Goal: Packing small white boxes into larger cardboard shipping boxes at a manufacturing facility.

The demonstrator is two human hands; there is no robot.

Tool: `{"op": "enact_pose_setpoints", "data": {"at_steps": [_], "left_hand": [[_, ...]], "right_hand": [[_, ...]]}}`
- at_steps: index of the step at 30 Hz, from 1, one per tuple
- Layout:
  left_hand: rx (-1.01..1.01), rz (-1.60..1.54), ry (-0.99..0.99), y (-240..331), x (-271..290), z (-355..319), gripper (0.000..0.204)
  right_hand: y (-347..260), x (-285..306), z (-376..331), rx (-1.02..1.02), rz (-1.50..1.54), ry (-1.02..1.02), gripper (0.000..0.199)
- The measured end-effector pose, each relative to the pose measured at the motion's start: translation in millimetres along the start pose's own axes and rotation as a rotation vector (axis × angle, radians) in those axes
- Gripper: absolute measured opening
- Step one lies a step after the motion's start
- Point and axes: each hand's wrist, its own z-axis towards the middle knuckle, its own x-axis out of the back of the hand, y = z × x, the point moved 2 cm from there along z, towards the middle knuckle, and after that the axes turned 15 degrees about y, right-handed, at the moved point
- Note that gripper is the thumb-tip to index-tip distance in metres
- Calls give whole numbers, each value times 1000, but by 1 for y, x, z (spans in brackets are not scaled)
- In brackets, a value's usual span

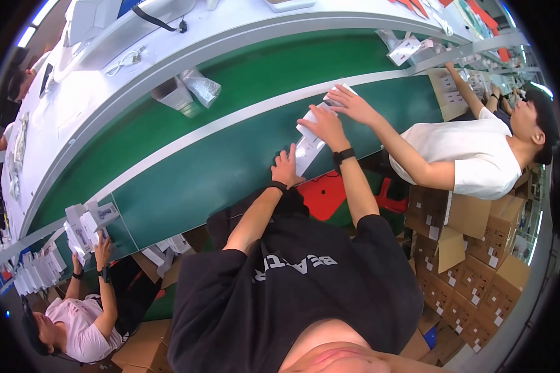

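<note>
A long white box (308, 153) lies slantwise on the green work surface in front of me. My left hand (285, 168) is beside its near end, fingers spread and touching its left side. My right hand (325, 127) lies over the box's far part, its fingers curled across the white top and gripping it. Just beyond, a co-worker's hand (353, 104) reaches in from the right over another white piece (341, 94). My right fingers partly cover where these white parts meet, so I cannot tell whether they are joined.
A second person on the left handles white boxes (84, 227). Across the white divider strip (230, 124), a clear wrapped packet (200, 87) and a carton (173, 96) lie on the green belt. Stacked brown cartons (460, 280) stand behind right; a red stool (323, 194) is below the edge.
</note>
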Motion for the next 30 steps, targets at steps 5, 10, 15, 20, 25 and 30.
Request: {"op": "enact_pose_setpoints", "data": {"at_steps": [5, 10, 15, 20, 25, 30], "left_hand": [[-212, 61, 89, -24, 52, -6, 107], [-319, 80, 218, -34, 150, -18, 97], [-366, 160, 439, -46, 178, -25, 91], [-278, 418, 443, -41, 168, -33, 92], [-305, 453, 530, -33, 162, -42, 87], [-570, 503, 631, -18, 161, -36, 74]], "right_hand": [[-16, 6, -8, -98, 12, 8, 58], [-50, 0, -14, -313, 256, -206, 59], [-118, -47, -38, -371, 488, -338, 59], [-113, -23, -28, -341, 409, -381, 61], [38, 65, 53, 174, -95, 215, 61], [184, 95, 53, 87, -347, -176, 100]]}}
